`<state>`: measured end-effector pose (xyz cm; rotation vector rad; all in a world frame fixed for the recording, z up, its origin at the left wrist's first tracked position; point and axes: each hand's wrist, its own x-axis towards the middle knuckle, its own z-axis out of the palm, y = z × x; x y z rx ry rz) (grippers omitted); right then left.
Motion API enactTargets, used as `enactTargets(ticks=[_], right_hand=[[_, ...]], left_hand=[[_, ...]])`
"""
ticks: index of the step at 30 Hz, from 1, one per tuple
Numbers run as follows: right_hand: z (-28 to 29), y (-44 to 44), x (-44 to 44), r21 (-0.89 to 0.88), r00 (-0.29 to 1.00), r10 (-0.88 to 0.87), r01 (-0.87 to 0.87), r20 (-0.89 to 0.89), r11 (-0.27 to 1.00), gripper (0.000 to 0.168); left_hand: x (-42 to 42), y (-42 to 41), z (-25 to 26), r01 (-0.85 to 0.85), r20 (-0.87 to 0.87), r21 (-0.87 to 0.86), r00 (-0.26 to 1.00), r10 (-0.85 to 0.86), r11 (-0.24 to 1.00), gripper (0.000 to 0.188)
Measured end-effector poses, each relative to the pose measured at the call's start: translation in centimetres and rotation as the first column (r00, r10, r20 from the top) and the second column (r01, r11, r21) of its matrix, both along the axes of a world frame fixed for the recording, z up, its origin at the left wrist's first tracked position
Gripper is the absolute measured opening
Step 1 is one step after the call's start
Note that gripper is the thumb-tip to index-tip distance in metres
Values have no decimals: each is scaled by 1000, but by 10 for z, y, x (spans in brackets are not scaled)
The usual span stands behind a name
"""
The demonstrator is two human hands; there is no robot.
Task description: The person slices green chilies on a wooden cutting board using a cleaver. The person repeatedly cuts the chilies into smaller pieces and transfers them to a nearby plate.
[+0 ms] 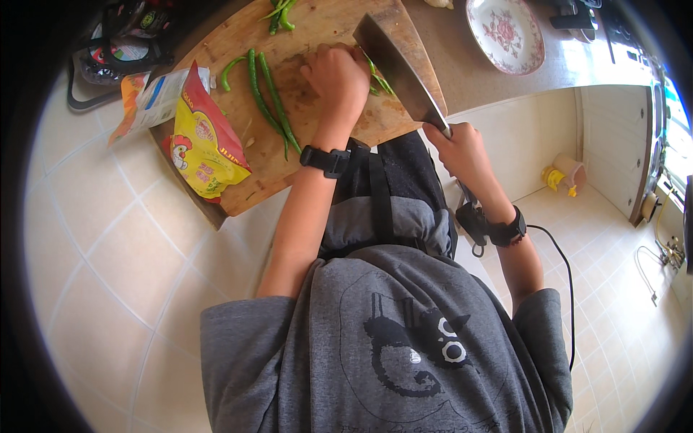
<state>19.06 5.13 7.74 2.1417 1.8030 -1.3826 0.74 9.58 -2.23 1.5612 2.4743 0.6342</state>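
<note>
My right hand [460, 149] grips the handle of a cleaver [403, 78], whose broad blade slants over the right part of a round wooden cutting board [330, 127]. Cut green chili pieces [380, 80] lie beside the blade. My left hand [338, 73] rests on the board left of the blade with its fingers curled; they hide whatever is beneath them, though green shows between hand and blade. Two long green chilies [275, 97] lie left of that hand, with a short curved chili [230, 73] beside them. More green chilies [281, 15] are at the board's far side.
A yellow and red food packet [208, 143] lies on the board's left edge, partly over another plastic packet [157, 100]. A floral plate [506, 32] stands on the countertop [449, 59] at the right. Packaged items [124, 51] sit at the far left. A cable runs from my right wrist.
</note>
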Motion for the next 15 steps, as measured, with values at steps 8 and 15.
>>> enactTargets(ticks=[8,15], right_hand=[[-9,5,1,73,999,30,-29,-16,997,50],[0,8,-1,91,999,40,-39,-5,995,50]], left_hand=[[1,2,7,9,26,-118,1000,-6,993,26],[2,2,11,17,135,-105,991,-3,994,25]])
